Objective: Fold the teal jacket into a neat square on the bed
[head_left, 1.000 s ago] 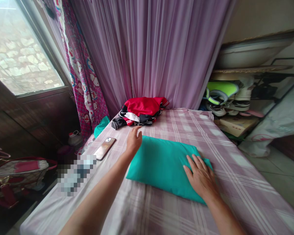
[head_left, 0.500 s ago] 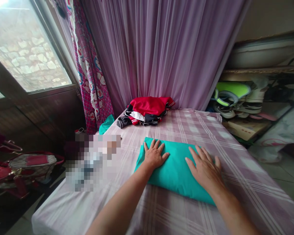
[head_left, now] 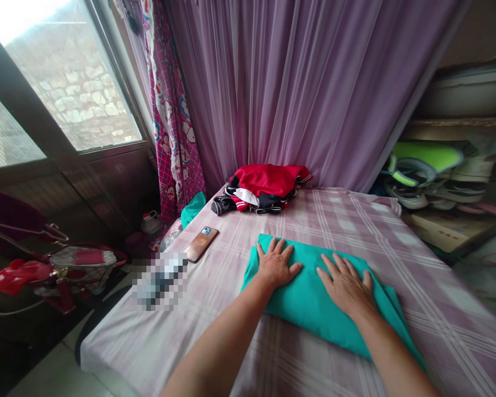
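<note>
A folded teal cloth point(head_left: 306, 298) lies flat on the plaid bedsheet point(head_left: 215, 309) in front of me. It looks like a garment, but its kind does not show. Pressed on its left part is my left hand point(head_left: 276, 263), palm down with fingers spread. My right hand point(head_left: 347, 284) rests flat on the right part, its fingers also apart. Beyond my right wrist, a looser teal edge sticks out toward the right and the near side. Part of the cloth is hidden under both hands and my right forearm.
A pile of red and black clothes point(head_left: 268, 184) lies at the bed's far end. To the left are a phone point(head_left: 203, 244) and a blurred-out item point(head_left: 163, 281). Purple curtains point(head_left: 297, 82) hang behind. Shelves with shoes point(head_left: 413, 198) stand right; a handbag point(head_left: 82, 264) is at left.
My view has shifted left, so things appear further right. My right hand has moved inward over the cloth, and a teal flap now shows at its right side.
</note>
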Demonstrator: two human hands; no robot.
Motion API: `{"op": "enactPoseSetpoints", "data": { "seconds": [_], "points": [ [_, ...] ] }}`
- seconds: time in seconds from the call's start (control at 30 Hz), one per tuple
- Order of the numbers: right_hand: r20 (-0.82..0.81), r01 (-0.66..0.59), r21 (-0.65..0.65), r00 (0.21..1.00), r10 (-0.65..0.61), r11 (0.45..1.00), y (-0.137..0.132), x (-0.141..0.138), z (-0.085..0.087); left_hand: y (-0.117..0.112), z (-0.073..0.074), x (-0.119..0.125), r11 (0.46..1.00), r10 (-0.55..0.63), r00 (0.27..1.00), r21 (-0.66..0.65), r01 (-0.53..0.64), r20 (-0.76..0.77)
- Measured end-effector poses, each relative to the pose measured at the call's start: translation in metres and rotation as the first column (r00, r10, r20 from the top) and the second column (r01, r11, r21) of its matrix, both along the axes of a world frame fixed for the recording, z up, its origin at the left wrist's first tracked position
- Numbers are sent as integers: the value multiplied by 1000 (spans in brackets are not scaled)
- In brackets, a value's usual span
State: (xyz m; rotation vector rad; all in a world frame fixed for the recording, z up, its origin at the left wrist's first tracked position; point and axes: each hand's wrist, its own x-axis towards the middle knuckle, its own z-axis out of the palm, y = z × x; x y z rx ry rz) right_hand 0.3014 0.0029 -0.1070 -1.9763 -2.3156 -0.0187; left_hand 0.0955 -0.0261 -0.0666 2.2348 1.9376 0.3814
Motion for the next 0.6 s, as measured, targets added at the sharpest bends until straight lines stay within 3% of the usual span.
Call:
{"op": "enactPoseSetpoints", "data": {
  "seconds": [0.13, 0.27, 0.4, 0.6],
  "points": [
    [-1, -18, 38, 1000, 18, 999, -9, 10, -2, -2, 0, -2, 1000, -13, 1000, 5, 13, 24],
    [-18, 19, 169, 1000, -16, 985, -30, 41, -17, -3, 1, -3, 1000, -16, 999, 8, 16, 29],
    [-31, -9, 153, 999, 14, 988, -44, 69, -30, 0, 1, -5, 1000, -12, 998, -2, 12, 68],
    [-13, -5, 185, 1000, 8, 983, -48, 65, -24, -4, -1, -19, 999, -26, 993, -18, 28, 112]
  ]
}}
